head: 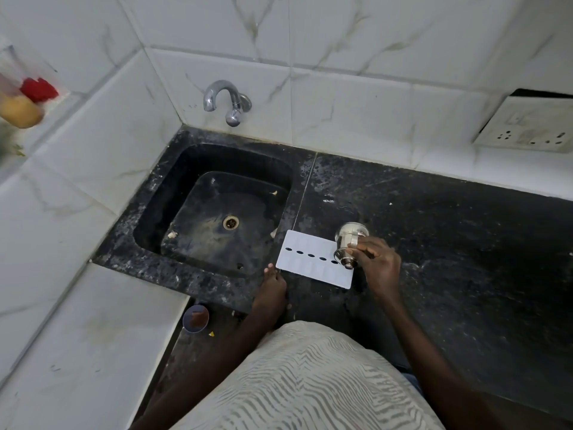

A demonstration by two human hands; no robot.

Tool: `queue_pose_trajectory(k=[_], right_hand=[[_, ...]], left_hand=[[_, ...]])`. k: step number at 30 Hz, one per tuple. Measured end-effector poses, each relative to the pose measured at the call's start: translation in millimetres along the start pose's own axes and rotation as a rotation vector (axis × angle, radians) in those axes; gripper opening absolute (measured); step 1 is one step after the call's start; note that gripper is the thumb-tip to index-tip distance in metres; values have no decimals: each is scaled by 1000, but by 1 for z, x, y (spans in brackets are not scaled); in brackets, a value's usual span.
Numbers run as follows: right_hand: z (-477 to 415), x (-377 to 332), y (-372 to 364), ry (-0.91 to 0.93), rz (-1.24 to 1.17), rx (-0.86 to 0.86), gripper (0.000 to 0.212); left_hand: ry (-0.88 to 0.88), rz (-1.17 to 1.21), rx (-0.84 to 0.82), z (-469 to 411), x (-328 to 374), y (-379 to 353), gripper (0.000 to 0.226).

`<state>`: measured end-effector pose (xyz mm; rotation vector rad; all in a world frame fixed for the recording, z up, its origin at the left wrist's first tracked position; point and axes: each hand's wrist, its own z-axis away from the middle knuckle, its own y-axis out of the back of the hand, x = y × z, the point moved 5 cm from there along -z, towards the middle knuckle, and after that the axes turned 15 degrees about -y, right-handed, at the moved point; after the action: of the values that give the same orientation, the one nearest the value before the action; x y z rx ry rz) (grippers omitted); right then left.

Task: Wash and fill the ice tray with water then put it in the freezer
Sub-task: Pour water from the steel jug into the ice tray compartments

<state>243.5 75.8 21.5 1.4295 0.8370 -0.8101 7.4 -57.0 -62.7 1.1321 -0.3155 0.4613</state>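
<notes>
A white ice tray (310, 256) lies flat on the black counter (449, 243), just right of the sink (214, 209), with a row of dark holes along its middle. My right hand (376, 262) holds a steel cup (348, 243) tilted over the tray's right end. My left hand (271, 290) rests on the counter edge, its fingertips at the tray's near left corner. A chrome tap (228, 100) comes out of the tiled wall above the sink; no water runs from it.
The black sink basin has a drain (230, 222) and bits of debris. A wall socket (527, 125) sits at the right. A small round bowl (195, 318) is below the counter edge. Red and yellow items (28, 100) sit on a ledge at the left.
</notes>
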Motion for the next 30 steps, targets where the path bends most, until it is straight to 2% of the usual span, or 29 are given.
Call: queue_pose_trajectory(k=[12,21,27,30], right_hand=[[6,-6,5,22,23,44,19],[1,-7,5,-55,-53,16,19],[-1,-4,0,-179,-180,-9,19],[1,-8,-3,-163,-184,-34,19]], left_hand=[[-9,-7,0,-1,-2,-3,107],[-7,-12,9,-1,-3,-4,105],[-6,-2,21,-1,-2,-2,104],[-10,1,22,0,-1,-1,104]])
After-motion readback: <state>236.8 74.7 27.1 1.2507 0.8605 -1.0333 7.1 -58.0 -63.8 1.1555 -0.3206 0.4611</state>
